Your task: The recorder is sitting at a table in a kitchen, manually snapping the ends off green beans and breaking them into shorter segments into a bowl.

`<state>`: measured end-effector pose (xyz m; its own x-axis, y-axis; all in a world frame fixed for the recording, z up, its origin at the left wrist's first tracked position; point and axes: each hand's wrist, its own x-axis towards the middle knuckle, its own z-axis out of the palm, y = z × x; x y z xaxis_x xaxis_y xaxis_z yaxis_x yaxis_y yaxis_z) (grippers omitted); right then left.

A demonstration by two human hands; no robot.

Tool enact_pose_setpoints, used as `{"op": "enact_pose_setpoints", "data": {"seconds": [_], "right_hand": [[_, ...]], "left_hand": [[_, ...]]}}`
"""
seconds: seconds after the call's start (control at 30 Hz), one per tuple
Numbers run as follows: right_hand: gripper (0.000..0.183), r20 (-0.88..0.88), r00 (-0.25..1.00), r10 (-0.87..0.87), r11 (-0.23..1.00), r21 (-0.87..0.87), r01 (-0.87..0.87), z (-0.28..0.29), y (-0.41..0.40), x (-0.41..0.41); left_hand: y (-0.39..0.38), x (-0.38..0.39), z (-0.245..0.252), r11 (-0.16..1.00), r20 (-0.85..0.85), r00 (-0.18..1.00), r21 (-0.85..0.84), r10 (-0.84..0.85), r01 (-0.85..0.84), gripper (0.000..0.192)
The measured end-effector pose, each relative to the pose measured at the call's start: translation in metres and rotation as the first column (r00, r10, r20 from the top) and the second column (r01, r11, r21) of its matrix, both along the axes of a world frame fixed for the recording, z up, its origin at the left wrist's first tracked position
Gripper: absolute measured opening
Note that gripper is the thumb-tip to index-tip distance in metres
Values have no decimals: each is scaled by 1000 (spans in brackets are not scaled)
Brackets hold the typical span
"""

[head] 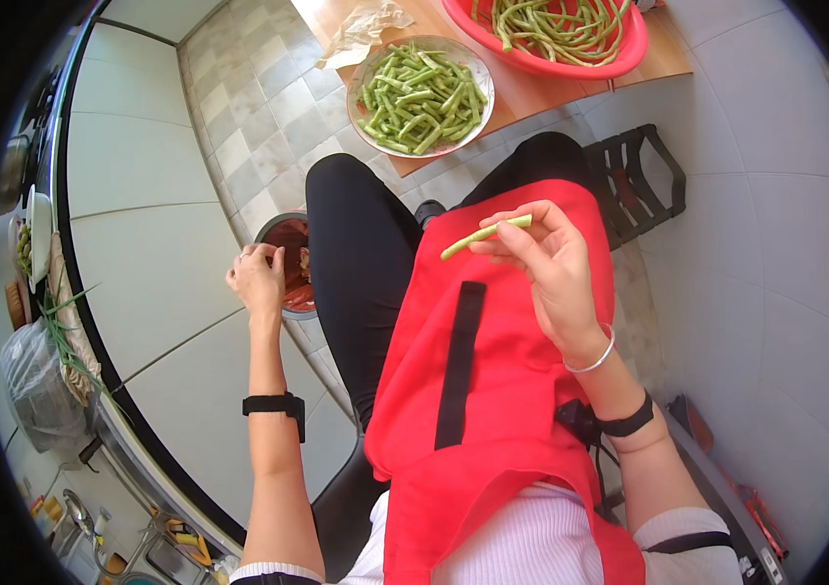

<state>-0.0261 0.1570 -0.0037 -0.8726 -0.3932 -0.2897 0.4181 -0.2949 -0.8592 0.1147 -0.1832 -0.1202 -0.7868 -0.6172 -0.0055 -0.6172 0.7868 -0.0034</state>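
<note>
A piece of green bean pod (486, 235) is pinched between the thumb and fingers of my right hand (549, 267), above the red apron over my lap. My left hand (257, 274) is at the rim of a bin with a red lining (294, 238), beside my left knee; its thumb and fingertips are drawn together, and whether anything is between them cannot be told. Cut green bean pieces (421, 102) fill a patterned plate (356, 117) at the corner of a wooden table (524, 99). Whole long beans (568, 33) lie in a red plastic basin (582, 71) to its right.
Crumpled paper (367, 29) lies beside the plate. A black slatted stool or rack (637, 183) stands by the wall on the right. White cabinets (151, 248) run along the left, under a counter with a plastic bag (45, 384), spring onions (67, 340) and a sink area (173, 559).
</note>
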Motion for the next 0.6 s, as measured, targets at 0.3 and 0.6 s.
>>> {"op": "enact_pose_setpoints", "data": {"seconds": [0.3, 0.6], "right_hand": [[12, 333, 941, 62, 990, -137, -17, -12, 2, 5], [9, -597, 542, 592, 702, 712, 17, -11, 7, 2]], "left_hand": [[154, -71, 114, 422, -583, 772, 651, -253, 631, 17], [168, -77, 117, 545, -341, 601, 252, -723, 799, 7]]}}
